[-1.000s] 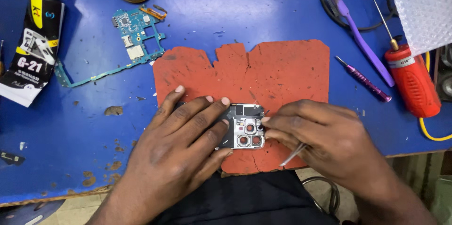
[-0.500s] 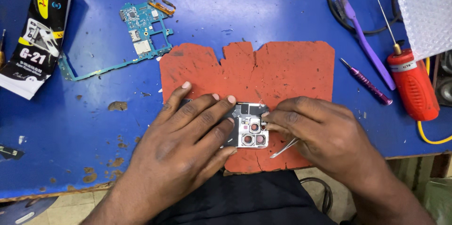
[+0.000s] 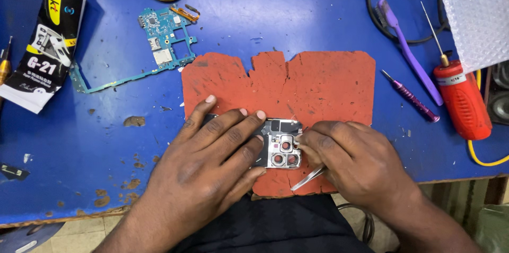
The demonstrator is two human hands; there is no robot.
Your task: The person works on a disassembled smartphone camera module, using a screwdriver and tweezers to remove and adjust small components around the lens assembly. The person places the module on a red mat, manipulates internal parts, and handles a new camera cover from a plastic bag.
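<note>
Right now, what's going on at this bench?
A person is working on a small phone part with camera rings on a worn red mat over a blue table. The left hand lies flat on the part, pinning it down. The right hand holds metal tweezers at the part's edge. A blue circuit board lies apart, untouched.

Two bare hands, left hand point(image 3: 212, 163), right hand point(image 3: 355, 163), forearms uncovered, no sleeves shown, dark garment seen at lower centre
</note>
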